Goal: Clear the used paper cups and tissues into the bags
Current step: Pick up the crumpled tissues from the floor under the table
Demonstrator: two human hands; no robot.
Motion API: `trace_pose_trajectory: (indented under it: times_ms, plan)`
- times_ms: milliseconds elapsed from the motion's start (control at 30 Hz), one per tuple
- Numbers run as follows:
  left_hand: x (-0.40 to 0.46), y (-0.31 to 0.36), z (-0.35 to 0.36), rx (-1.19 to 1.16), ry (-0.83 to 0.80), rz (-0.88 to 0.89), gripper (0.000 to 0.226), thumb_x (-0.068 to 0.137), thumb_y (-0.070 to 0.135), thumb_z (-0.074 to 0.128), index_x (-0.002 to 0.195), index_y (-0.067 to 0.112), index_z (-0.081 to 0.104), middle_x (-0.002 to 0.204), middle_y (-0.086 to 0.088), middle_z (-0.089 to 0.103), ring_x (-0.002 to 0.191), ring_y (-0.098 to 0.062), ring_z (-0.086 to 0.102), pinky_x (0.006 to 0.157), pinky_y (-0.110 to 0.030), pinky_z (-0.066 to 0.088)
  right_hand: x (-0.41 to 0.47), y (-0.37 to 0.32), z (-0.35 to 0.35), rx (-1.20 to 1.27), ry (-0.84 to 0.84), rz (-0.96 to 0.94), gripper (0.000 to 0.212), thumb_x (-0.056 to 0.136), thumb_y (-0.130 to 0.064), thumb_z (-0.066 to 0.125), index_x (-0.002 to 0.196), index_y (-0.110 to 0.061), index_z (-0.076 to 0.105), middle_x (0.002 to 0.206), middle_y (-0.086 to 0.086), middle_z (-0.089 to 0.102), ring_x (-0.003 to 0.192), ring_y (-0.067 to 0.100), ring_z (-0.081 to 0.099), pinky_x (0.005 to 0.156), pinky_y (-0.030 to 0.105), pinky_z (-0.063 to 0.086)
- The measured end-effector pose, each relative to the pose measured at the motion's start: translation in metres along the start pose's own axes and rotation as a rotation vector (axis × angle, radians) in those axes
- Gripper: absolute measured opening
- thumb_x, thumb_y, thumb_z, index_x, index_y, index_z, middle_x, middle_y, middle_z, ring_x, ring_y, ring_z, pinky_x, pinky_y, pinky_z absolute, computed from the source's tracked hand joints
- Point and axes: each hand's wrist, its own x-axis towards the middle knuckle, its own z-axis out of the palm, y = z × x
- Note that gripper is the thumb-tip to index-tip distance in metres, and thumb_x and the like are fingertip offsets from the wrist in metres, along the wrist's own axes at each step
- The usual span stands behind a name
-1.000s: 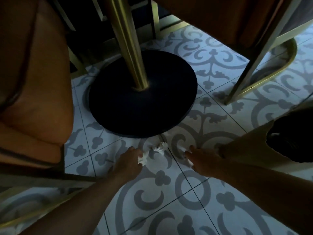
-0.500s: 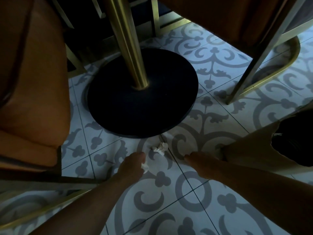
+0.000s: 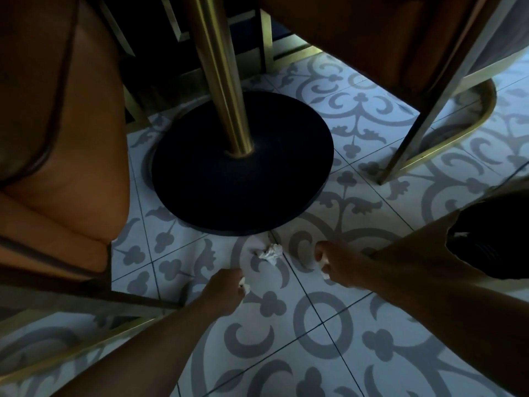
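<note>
I look down under a table at a patterned tile floor. A crumpled white tissue (image 3: 269, 253) lies on the tiles just in front of the table's black round base. My left hand (image 3: 226, 290) is closed around a small white tissue scrap, a little below and left of the loose tissue. My right hand (image 3: 336, 263) is to its right, fingers curled with bits of white tissue showing in the grip. A brown paper bag (image 3: 423, 253) with a dark opening stands at the right edge, beside my right forearm.
The black table base (image 3: 229, 184) carries a brass pole (image 3: 220, 73). An orange upholstered chair (image 3: 57, 133) fills the left side. Brass chair legs (image 3: 429, 116) of another orange chair stand at upper right.
My left hand has closed on a tissue scrap and pulled back towards me, away from the loose tissue. My right hand has stayed nearly in place.
</note>
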Motion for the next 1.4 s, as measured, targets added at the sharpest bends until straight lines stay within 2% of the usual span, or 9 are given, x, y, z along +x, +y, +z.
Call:
trace_pose_trajectory:
  times_ms: [133, 267, 400, 533, 667, 767, 867, 1133, 1400]
  plan:
    - [0.006, 0.009, -0.014, -0.274, -0.011, -0.1, 0.038, 0.086, 0.025, 0.07, 0.061, 0.021, 0.042, 0.064, 0.001, 0.045, 0.067, -0.018, 0.049, 0.061, -0.03, 0.047, 0.001, -0.01, -0.007, 0.232, 0.067, -0.026, 0.011, 0.092, -0.012, 0.059, 0.089, -0.022, 0.055, 0.094, 0.007, 0.062, 0.072, 0.01, 0.062, 0.056, 0.015, 0.048]
    - [0.01, 0.03, -0.027, -1.147, -0.139, -0.322, 0.014, 0.091, 0.007, 0.064, 0.084, 0.003, 0.052, 0.094, -0.023, 0.056, 0.091, -0.032, 0.06, 0.083, -0.049, 0.059, -0.001, -0.035, -0.014, 0.469, 0.097, -0.046, 0.007, 0.088, -0.014, 0.066, 0.084, -0.02, 0.065, 0.087, 0.004, 0.07, 0.079, 0.013, 0.071, 0.077, 0.026, 0.058]
    - [0.007, 0.056, -0.039, -1.446, -0.251, -0.305, 0.011, 0.094, -0.006, 0.049, 0.099, -0.004, 0.059, 0.102, -0.025, 0.065, 0.093, -0.035, 0.066, 0.076, -0.044, 0.062, -0.002, -0.062, -0.01, 0.416, 0.125, -0.125, 0.007, 0.084, -0.023, 0.071, 0.09, -0.021, 0.072, 0.082, -0.007, 0.068, 0.075, 0.007, 0.068, 0.077, 0.023, 0.057]
    - [0.001, 0.074, -0.049, -1.491, -0.381, -0.297, 0.012, 0.092, 0.013, 0.059, 0.099, 0.003, 0.063, 0.089, -0.015, 0.068, 0.08, -0.024, 0.067, 0.068, -0.04, 0.062, -0.004, -0.081, -0.006, 0.31, 0.148, -0.129, 0.01, 0.081, -0.027, 0.073, 0.091, -0.026, 0.069, 0.088, -0.01, 0.062, 0.078, 0.0, 0.056, 0.071, 0.018, 0.046]
    - [0.001, 0.076, -0.054, -1.565, -0.462, -0.355, 0.037, 0.1, 0.038, 0.042, 0.095, 0.01, 0.064, 0.07, -0.006, 0.068, 0.065, -0.018, 0.062, 0.05, -0.027, 0.054, -0.003, -0.09, 0.0, 0.293, 0.19, -0.109, 0.014, 0.079, -0.027, 0.075, 0.086, -0.026, 0.063, 0.085, -0.011, 0.058, 0.078, 0.003, 0.057, 0.063, 0.015, 0.043]
    - [-0.002, 0.072, -0.054, -1.413, -0.385, -0.303, 0.041, 0.1, 0.047, 0.042, 0.08, 0.017, 0.061, 0.054, 0.005, 0.056, 0.047, -0.009, 0.04, 0.038, -0.017, 0.029, -0.002, -0.095, 0.0, 0.238, 0.191, -0.171, 0.011, 0.081, -0.029, 0.073, 0.089, -0.025, 0.067, 0.086, -0.008, 0.063, 0.079, 0.004, 0.061, 0.068, 0.016, 0.048]
    - [-0.003, 0.058, -0.051, -1.311, -0.212, -0.309, 0.037, 0.101, 0.042, 0.042, 0.078, 0.015, 0.054, 0.049, 0.006, 0.045, 0.04, -0.006, 0.028, 0.037, -0.018, 0.019, 0.002, -0.099, 0.002, 0.186, 0.13, -0.264, 0.011, 0.088, -0.031, 0.065, 0.095, -0.024, 0.07, 0.089, -0.009, 0.065, 0.073, -0.003, 0.057, 0.061, 0.011, 0.041]
    - [-0.001, 0.007, -0.055, -1.328, 0.037, -0.506, 0.05, 0.1, 0.048, 0.039, 0.06, 0.019, 0.038, 0.041, 0.006, 0.03, 0.03, -0.008, 0.018, 0.035, -0.014, 0.013, 0.028, -0.066, 0.015, -0.018, 0.173, -0.269, 0.03, 0.09, -0.018, 0.058, 0.121, -0.02, 0.061, 0.124, 0.002, 0.059, 0.105, 0.017, 0.061, 0.084, 0.023, 0.048]
    - [0.002, 0.001, -0.057, -1.357, 0.045, -0.491, 0.052, 0.102, 0.045, 0.035, 0.056, 0.02, 0.035, 0.046, 0.004, 0.024, 0.029, -0.008, 0.015, 0.035, -0.013, 0.011, 0.048, -0.068, 0.036, -0.504, 0.033, -0.453, 0.056, 0.096, -0.019, 0.05, 0.148, -0.023, 0.028, 0.16, 0.014, 0.012, 0.143, 0.034, 0.026, 0.105, 0.045, 0.044]
